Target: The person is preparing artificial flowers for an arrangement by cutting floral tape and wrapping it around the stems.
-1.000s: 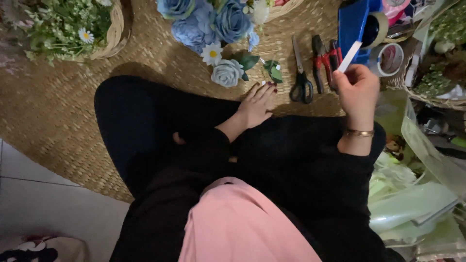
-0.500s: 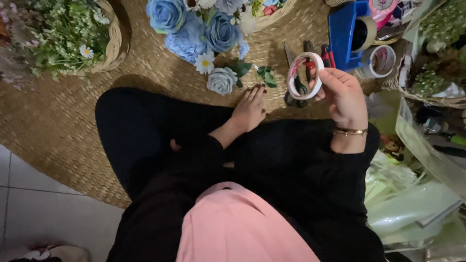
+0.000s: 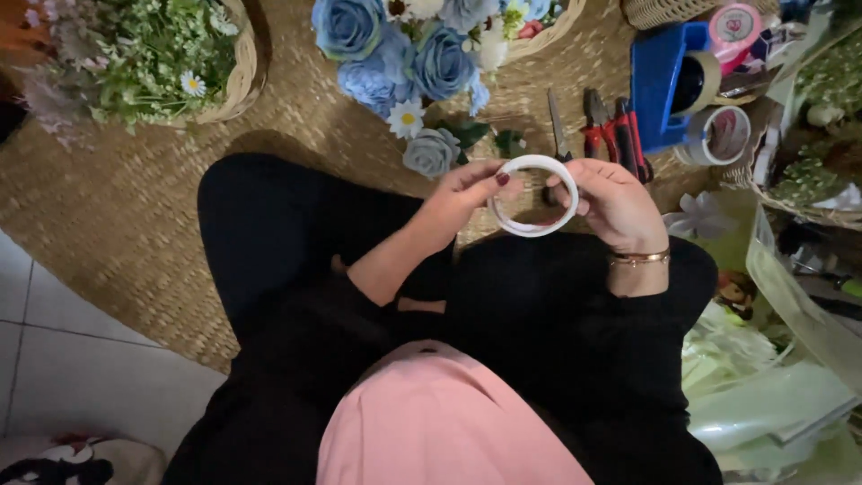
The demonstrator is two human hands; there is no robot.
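Observation:
I sit cross-legged on a woven straw mat [image 3: 117,216] in black clothes. A thin white tape roll [image 3: 534,195] is held up in front of me between both hands. My right hand [image 3: 615,202] grips its right side, a gold bracelet on that wrist. My left hand [image 3: 462,190] pinches the roll's left rim with its fingertips. Just beyond the hands lie scissors [image 3: 555,126] and red-handled pliers [image 3: 611,133] on the mat.
Blue artificial roses [image 3: 404,63] with small daisies lie ahead. A basket of green foliage [image 3: 144,58] stands far left. A blue box [image 3: 660,85] and tape rolls [image 3: 718,135] sit at right. Clear plastic wrap and pale sheets [image 3: 772,395] pile up at my right side.
My right hand brought the white tape roll from near the blue box down toward my lap. My left hand lifted off my knee and took hold of the roll's left rim.

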